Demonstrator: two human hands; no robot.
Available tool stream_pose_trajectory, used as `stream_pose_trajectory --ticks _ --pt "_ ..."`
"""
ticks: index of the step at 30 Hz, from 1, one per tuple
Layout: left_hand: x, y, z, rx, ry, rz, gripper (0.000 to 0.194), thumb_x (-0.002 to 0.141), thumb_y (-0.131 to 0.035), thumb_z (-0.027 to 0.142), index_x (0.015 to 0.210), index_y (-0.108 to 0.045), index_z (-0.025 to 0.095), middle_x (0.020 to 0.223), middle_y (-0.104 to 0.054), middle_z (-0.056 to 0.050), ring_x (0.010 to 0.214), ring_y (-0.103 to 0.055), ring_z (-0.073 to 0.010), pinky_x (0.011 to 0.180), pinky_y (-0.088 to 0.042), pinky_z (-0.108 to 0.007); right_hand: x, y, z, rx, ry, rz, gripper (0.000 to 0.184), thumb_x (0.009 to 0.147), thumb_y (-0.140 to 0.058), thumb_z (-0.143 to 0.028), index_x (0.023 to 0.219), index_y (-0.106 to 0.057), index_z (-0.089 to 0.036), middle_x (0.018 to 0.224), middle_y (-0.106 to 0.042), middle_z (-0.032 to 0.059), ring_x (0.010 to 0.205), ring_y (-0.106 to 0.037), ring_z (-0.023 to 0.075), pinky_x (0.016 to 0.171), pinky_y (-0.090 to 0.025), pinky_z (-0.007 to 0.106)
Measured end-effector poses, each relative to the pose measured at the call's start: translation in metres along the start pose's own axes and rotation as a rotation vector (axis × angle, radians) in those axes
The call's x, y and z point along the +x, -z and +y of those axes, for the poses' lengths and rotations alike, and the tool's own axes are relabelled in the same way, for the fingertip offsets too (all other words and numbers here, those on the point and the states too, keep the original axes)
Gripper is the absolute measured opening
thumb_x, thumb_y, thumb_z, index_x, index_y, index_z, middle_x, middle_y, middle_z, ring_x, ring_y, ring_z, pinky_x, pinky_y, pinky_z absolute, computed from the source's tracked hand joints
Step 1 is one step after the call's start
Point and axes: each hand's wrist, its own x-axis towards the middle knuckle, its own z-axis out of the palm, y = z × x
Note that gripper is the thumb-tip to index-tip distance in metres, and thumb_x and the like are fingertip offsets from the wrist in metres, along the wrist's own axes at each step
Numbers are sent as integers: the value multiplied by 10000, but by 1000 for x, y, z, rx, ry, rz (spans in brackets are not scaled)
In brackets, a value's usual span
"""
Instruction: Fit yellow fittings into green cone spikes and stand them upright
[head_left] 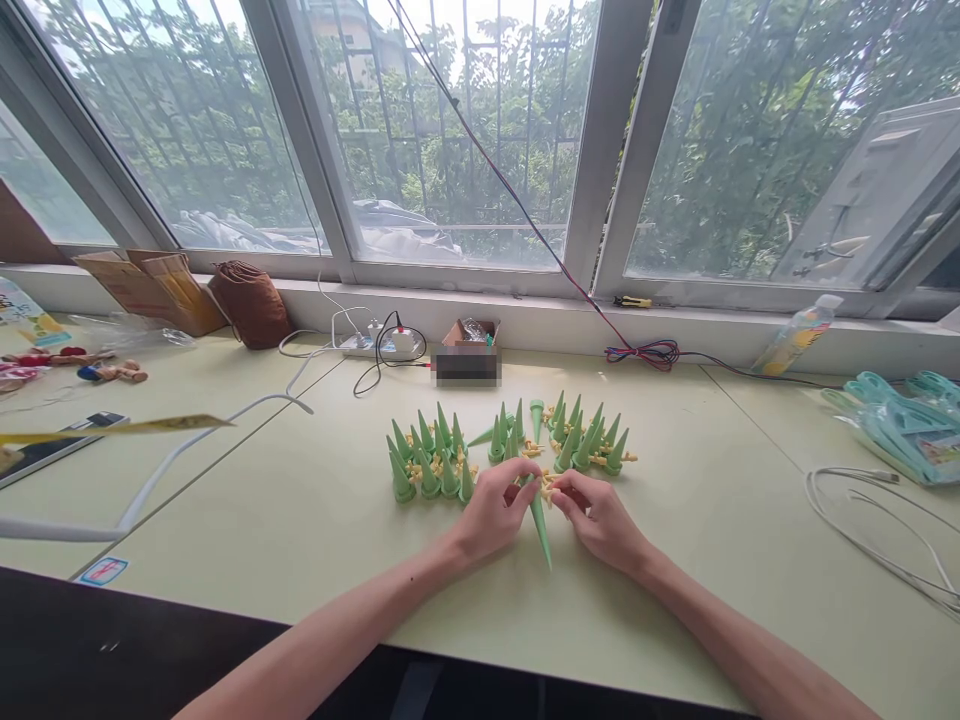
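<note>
Pinched in my left hand (499, 508) is a green plastic spike (541, 535), its tip pointing down toward me. My right hand (600, 512) is closed on a small pale-yellow plastic piece (547, 487), held against the wide end of the spike. Fingers partly hide where the two meet. Behind my hands, several green spikes with small yellow pieces stand upright in a left group (427, 460) and a right group (589, 440). Between those groups are more spikes, one of them lying tilted (482, 436).
At the back stand a power strip (360, 343), a small cardboard box (480, 330) and a brown pouch (251, 305). A bundled cable (652, 353) lies under the window. To the right are a bottle (799, 335), bagged green items (904, 425) and a white cable (862, 480). A white cord (169, 465) crosses the left side.
</note>
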Motion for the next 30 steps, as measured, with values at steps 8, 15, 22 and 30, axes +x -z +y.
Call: stream_pose_trajectory --ticks 8,15,22,30 --pt "-3 0 -3 79 -66 -41 165 980 -499 259 939 -623 159 843 -621 -34 622 -537 -96 524 -427 -185 2 1 -3 -42 57 -17 377 1006 -404 -344 658 -427 -199 592 -366 -35 548 -315 123 531 -270 263" --pt "-4 0 0 145 -117 -60 167 986 -487 235 927 -624 158 810 -582 -19 593 -475 -85 539 -394 -194 2 0 -3 -27 51 -29 417 1015 -369 -353 627 -357 -202 570 -347 -36 524 -311 114 524 -260 266" --pt "-3 0 -2 193 -155 -66 172 993 -479 238 939 -623 161 794 -561 -12 617 -469 -96 577 -399 -203 3 -1 -1 -34 34 -28 425 1018 -354 -368 631 -281 -208 574 -279 -44 528 -255 108 518 -228 274" --pt "-3 1 -1 220 -159 -88 202 1002 -432 201 1036 -629 172 875 -610 -41 703 -544 -125 639 -439 -229 3 -1 2 -21 14 1 434 1016 -364 -382 631 -264 -208 577 -258 -45 534 -239 108 517 -213 274"
